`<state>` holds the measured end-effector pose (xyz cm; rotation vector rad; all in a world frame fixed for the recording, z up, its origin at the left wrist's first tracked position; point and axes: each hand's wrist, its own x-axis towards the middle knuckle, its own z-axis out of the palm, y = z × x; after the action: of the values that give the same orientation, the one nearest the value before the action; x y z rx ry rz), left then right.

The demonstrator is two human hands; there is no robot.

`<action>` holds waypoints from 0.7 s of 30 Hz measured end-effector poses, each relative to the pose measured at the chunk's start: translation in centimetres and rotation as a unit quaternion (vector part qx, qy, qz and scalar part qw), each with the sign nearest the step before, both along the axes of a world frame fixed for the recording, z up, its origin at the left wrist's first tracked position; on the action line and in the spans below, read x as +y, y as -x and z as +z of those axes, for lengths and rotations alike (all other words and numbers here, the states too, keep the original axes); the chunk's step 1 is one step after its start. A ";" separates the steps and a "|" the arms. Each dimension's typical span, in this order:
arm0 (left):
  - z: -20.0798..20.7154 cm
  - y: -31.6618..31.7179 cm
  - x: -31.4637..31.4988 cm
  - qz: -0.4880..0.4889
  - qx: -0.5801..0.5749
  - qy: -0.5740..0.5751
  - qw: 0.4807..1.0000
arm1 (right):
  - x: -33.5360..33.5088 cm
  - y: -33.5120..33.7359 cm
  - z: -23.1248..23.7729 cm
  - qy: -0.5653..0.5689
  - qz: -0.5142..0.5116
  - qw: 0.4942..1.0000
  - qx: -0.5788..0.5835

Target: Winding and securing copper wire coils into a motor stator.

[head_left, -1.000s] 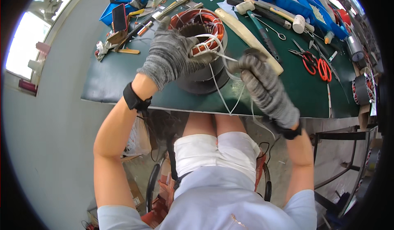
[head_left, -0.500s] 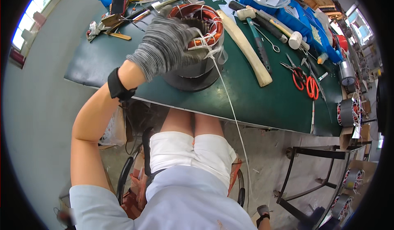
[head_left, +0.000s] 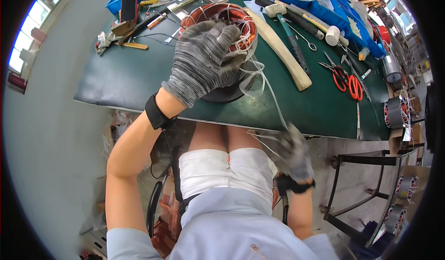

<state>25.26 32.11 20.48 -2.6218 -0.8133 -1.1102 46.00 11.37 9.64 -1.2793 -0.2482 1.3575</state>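
A motor stator (head_left: pixel 238 77) with a ring of copper windings (head_left: pixel 197 13) stands upright near the front edge of the green table. My left hand (head_left: pixel 204 51), in a grey knit glove, reaches over the near side of the ring, its fingers curled on the windings. White lacing cord (head_left: pixel 273 91) leaves the windings in loose loops and runs down to my right hand (head_left: pixel 295 153). That gloved hand is beyond the table edge, right of my lap; it is smeared by motion, but its fingers appear closed on the cord.
Right of the stator lie a pale wooden stick (head_left: pixel 280 51), a mallet (head_left: pixel 282 23) and red-handled scissors (head_left: pixel 355 87). Blue bins (head_left: pixel 333 14) line the back. A phone (head_left: pixel 129 5) stands at the back left. More stators (head_left: pixel 396 111) are at the far right, near a black metal frame (head_left: pixel 366 159).
My right hand has come up from low at the right, and the cord has gone from taut to looped. My left hand has shifted to the right, over the windings.
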 end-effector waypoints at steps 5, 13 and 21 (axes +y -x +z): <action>0.6 -1.0 -0.9 -0.009 -0.012 0.002 1.000 | -15.0 -4.0 -2.7 0.054 -0.006 0.998 -0.043; 0.3 -1.3 -0.5 0.070 0.074 0.011 0.995 | -7.7 -5.3 -3.5 0.022 0.266 0.665 -0.698; 0.8 -0.3 0.1 0.044 0.069 0.015 0.997 | 8.3 1.8 8.5 -0.225 0.116 0.712 -0.654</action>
<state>25.60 32.20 21.29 -2.6252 -0.9121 -0.8887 44.16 19.71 18.15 -1.5831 -1.6565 0.2533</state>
